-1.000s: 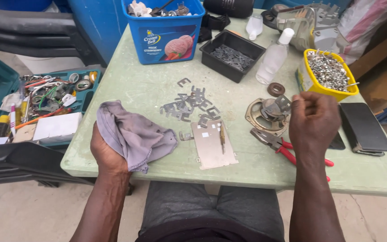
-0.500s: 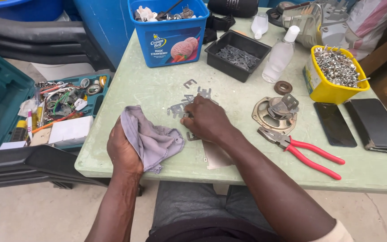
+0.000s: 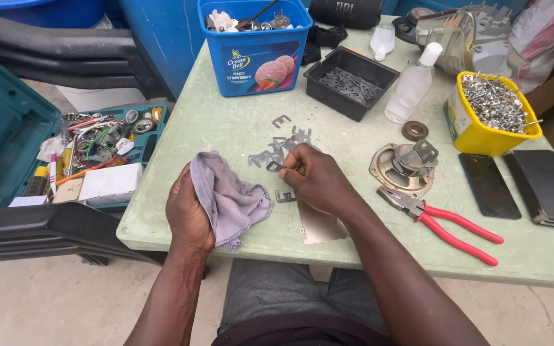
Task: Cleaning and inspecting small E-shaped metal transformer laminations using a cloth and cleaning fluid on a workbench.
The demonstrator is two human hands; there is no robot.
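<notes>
Right hand (image 3: 315, 182) lies over the plates (image 3: 277, 150), fingers (image 3: 285, 172) pinched on one at the pile's near edge; left hand (image 3: 187, 211) clamps the cloth (image 3: 232, 198), just beside.

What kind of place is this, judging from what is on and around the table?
Probably a small repair workshop, perhaps outdoors. The green table holds red-handled pliers, a yellow tub of metal parts and loose metal plates; an open toolbox stands beside it.
</notes>
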